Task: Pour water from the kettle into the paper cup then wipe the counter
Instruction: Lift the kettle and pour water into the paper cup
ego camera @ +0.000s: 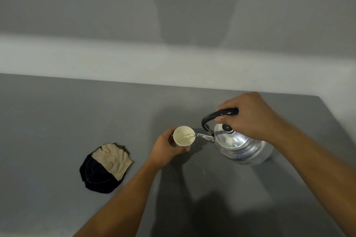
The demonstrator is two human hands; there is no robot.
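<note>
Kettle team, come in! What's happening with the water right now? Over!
Right hand grips kettle handle, tilted, pouring. Left hand steadies paper cup, filling. Cloth waits on counter, untouched. Nothing in the way.

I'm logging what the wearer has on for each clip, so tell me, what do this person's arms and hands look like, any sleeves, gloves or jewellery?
Both forearms are bare right down to the bottom edge of the picture, with no sleeves in view. The left hand and right hand wear no gloves. No watch, bracelet or ring shows on either wrist or on the visible fingers.
</note>
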